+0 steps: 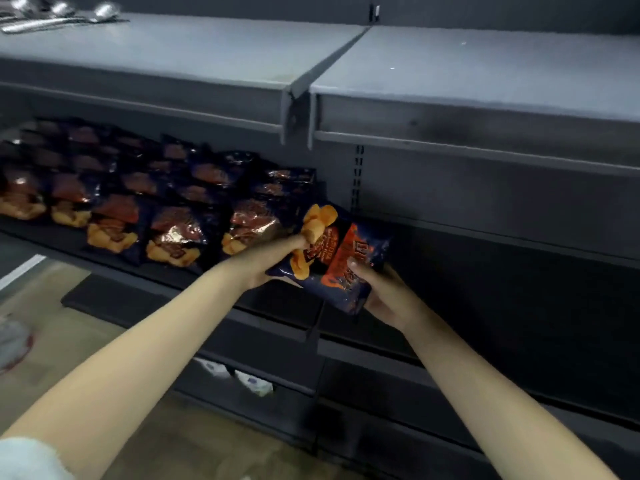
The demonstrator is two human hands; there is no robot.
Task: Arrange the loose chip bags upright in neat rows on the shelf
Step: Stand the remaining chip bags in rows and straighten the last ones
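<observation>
Head view: the only view you have; every line below comes from it.
Rows on the shelf: dark chip bags [156, 202] stand leaning back in several rows that fill the left bay of the shelf [114, 263], so most of the job looks done.
Bag in hand: the loose bag [332, 261] hangs tilted in the air at the right end of the rows, just beside the last front bag and not yet set down. It may be two bags overlapped; you cannot tell.
Left hand [266, 265]: your fingers pinch the bag's left end.
Right hand [388, 296]: thumb on the face, fingers curled behind, gripping the right end.
Left to do: turn it upright and seat it at the row's end.
Edges: the upper shelf [207, 57] overhangs the rows, and the slotted post [357, 178] stands just behind the bag.
Open room: the right bay [502, 244] shows nothing on it.
</observation>
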